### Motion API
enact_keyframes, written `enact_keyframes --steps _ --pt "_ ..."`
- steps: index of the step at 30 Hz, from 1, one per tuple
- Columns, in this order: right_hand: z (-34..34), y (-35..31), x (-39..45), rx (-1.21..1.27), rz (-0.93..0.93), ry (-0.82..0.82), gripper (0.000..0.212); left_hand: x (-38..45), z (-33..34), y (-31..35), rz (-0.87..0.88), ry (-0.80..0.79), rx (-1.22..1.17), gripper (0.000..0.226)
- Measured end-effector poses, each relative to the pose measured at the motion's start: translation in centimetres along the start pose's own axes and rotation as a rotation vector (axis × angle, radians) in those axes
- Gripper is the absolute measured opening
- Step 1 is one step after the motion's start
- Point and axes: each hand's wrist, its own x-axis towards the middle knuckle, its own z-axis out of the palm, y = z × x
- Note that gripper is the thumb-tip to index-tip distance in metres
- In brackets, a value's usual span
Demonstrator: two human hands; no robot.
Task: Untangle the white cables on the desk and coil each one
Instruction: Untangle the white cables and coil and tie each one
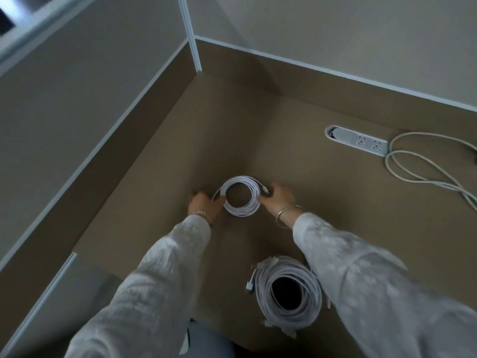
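Beyond the big coil that lies nearest the person, a small coil of white cable rests flat on the brown tabletop, and both hands frame it. From the head camera, the left hand sits against the small coil's left edge, its fingers curled onto the outer turns; how firmly they grip is hard to tell, since most fingertips are hidden. The right hand touches the small coil's right edge, where a loose plug end sticks out between coil and fingers; those fingers are bent down over the rim, seemingly pinching or pressing the strands there.

To the right of the small coil and well apart from it, a power strip is sunk into the tabletop, and a loose cable trails in open loops just beside it, not yet wound.

This looks like the finishing of the small coil. To do it well, both hands should keep even pressure on opposite sides so the turns stay stacked, tuck the plug end under a turn so it cannot spring out, then let go gently. The loose cable would likely come next.
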Motion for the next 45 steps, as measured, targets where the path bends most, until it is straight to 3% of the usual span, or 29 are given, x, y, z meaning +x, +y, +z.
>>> enact_keyframes --steps 5,8,13,22,28,34,37,39,42,45 --pt "0.9 -0.8 0.8 0.037 -0.008 -0.01 0.052 1.5 1.3 -0.4 -0.072 -0.062 -0.164 0.061" --pt "1.1 -1.1 0.3 0.018 0.025 -0.041 0.025 1.0 2.3 -0.2 -0.09 -0.075 -0.205 0.052" --pt "-0.6 -1.4 -2.3 0.087 0.087 -0.026 0.022 -0.8 2.4 0.1 -0.071 -0.076 -0.352 0.041" --pt "-7.4 1.5 -13.2 0.457 0.045 0.123 0.022 -14.3 0.1 1.6 0.053 -0.113 -0.812 0.022" --pt "-8.1 7.1 -21.8 0.443 -0.028 0.093 0.025 -22.6 3.0 -2.4 0.106 -0.081 -0.675 0.017" --pt "-5.0 11.5 -22.1 0.326 -0.03 0.015 0.026 -23.7 7.5 -5.8 0.055 0.008 -0.362 0.022" --pt "-4.2 12.3 -21.7 0.339 -0.018 -0.003 0.058 -23.4 8.2 -6.1 0.037 0.059 -0.421 0.025" --pt "-4.3 12.8 -21.6 0.472 0.041 -0.122 0.071 -23.9 8.5 -5.9 -0.055 -0.037 -0.543 0.04" --pt "-3.8 13.3 -21.7 0.661 0.084 -0.287 0.045 -25.5 8.9 -5.1 -0.237 -0.334 -0.845 0.058" --pt "-2.6 13.7 -21.3 0.767 0.104 -0.347 0.064 -25.8 9.1 -4.2 -0.285 -0.347 -0.978 0.056"
